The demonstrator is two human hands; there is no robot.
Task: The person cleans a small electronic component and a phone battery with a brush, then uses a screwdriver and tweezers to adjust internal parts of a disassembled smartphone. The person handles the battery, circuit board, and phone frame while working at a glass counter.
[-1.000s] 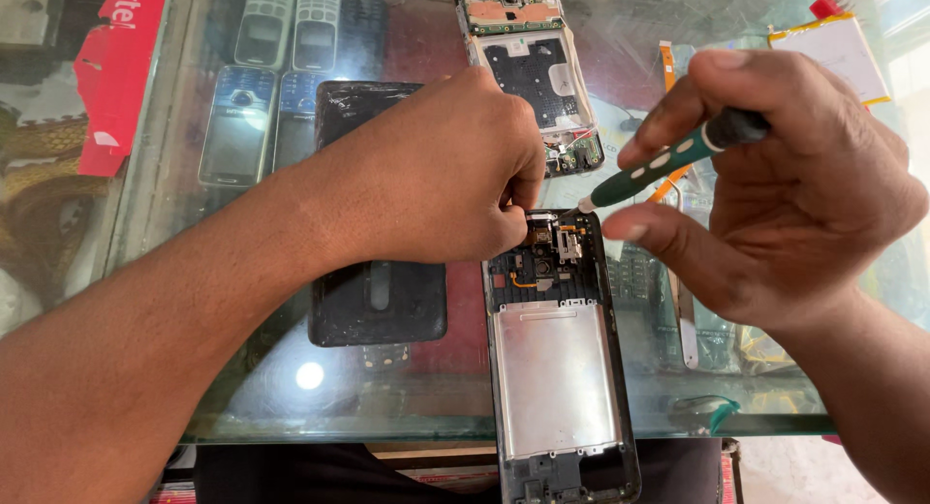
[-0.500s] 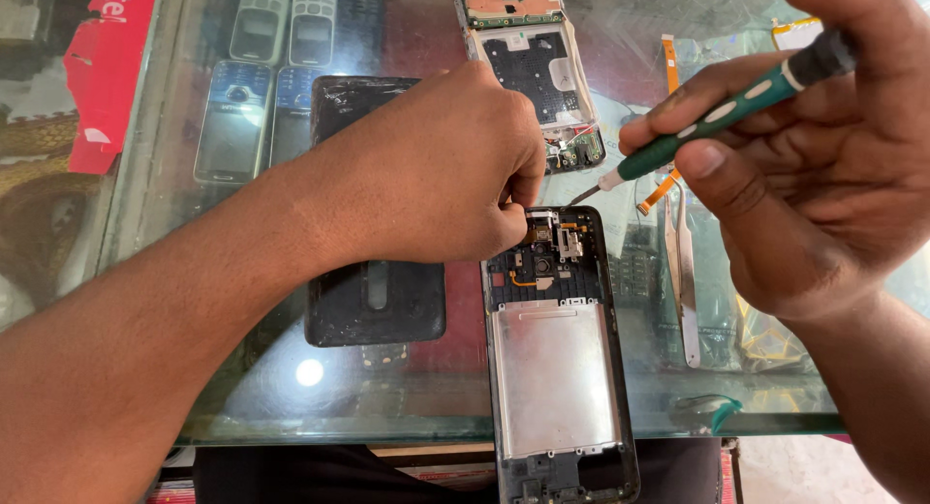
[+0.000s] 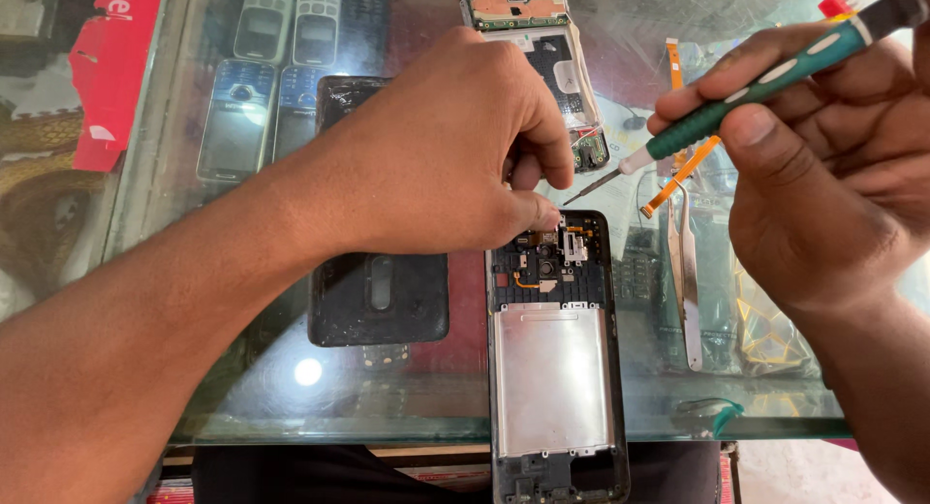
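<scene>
The step looks like freeing a small part at the top of the opened phone frame point(image 3: 554, 349), which lies on the glass counter point(image 3: 242, 407). The left hand point(image 3: 436, 155) pinches narrowly just above the frame's top edge; what it grips cannot be told. The right hand point(image 3: 823, 165), right of the frame, holds a green screwdriver point(image 3: 746, 88), whose tip likely must be steadied onto the part. The frame shows a bare silver plate.

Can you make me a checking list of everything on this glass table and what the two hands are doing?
Surface: glass counter, old phones showing beneath.
Job's things: opened phone frame; green screwdriver.
Clutter: black back cover, circuit board, tweezers.
Hands: left hand pinches at the frame's top; right hand holds the screwdriver, tip above the frame.
Cables: orange flex ribbon.
Surroundings: red card under the glass.
</scene>
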